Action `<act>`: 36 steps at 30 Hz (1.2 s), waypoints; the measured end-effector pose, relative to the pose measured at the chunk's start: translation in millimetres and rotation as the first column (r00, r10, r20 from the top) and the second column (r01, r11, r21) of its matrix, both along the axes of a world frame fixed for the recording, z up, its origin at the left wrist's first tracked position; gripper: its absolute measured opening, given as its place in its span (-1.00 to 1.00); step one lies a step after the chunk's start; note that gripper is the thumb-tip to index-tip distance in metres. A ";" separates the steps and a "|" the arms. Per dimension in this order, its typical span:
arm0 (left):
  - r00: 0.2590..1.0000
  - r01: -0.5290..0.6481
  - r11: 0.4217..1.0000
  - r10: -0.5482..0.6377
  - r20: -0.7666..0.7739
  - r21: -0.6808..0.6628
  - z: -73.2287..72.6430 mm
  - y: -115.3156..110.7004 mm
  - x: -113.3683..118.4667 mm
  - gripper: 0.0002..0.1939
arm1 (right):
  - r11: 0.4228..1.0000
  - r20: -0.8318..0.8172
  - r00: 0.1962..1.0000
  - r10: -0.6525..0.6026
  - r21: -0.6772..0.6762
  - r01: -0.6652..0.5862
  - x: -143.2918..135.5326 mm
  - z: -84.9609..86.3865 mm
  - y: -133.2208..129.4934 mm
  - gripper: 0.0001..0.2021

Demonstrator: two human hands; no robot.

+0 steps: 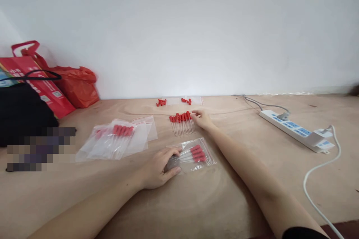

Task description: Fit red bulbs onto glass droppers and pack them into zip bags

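My left hand [160, 168] lies on the left end of a clear zip bag [211, 154], thumb and fingers curved around that end. Inside are several droppers [198, 153] with red bulbs and clear stems. Farther back, my right hand [202, 119] has its fingers closed at the bulb of the rightmost dropper [188, 115] in a loose row. The other droppers of the row [179, 119] lie side by side, bulbs toward the wall. To the left, overlapping clear bags [140, 143] lie in a pile, with red-bulbed droppers [123, 130] in the top one.
Near the wall, loose red bulbs [161, 102] and more red bulbs [186, 101] lie around clear stems. A white power strip [291, 129] with a cable [308, 179] sits at the right. Red bags [78, 86] and a black bag [25, 112] stand at the left.
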State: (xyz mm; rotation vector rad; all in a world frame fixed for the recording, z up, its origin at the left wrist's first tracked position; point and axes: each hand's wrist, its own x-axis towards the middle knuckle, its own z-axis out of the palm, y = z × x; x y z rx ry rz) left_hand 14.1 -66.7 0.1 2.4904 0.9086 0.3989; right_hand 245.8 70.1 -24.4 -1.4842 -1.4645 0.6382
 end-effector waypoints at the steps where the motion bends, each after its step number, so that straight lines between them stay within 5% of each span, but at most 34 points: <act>1: 1.000 0.000 1.000 0.000 0.001 -0.003 0.6 -0.5 0.0 -0.73 | 1.000 -0.001 1.000 -0.002 0.003 0.002 -4.8 0.1 7.1 -0.67; 7: 1.000 0.007 1.000 -0.007 0.004 0.006 2.5 -2.0 0.9 -0.64 | 0.999 -0.047 0.999 -0.021 -0.026 0.020 -19.9 -3.8 38.1 -0.86; 12: 1.000 0.012 1.000 -0.012 0.024 0.014 0.9 -1.4 0.9 -0.62 | 0.999 -0.187 0.982 -0.029 -0.045 0.021 -23.8 4.0 36.8 -0.87; 19: 0.999 -0.008 1.000 0.009 -0.045 0.020 0.5 -1.3 1.1 -0.56 | 0.995 -0.399 0.916 -0.046 0.058 0.075 17.2 22.7 -18.0 -0.76; 26: 0.997 -0.004 0.999 0.008 -0.078 0.054 0.1 0.6 1.7 -0.57 | 0.964 -0.502 0.850 -0.162 0.105 0.246 71.7 -12.6 -82.9 -0.66; 36: 0.998 -0.003 0.999 0.005 -0.065 0.035 0.9 -0.5 1.9 -0.58 | 0.979 -0.601 0.788 -0.130 0.047 0.198 48.4 -18.9 -101.0 -0.70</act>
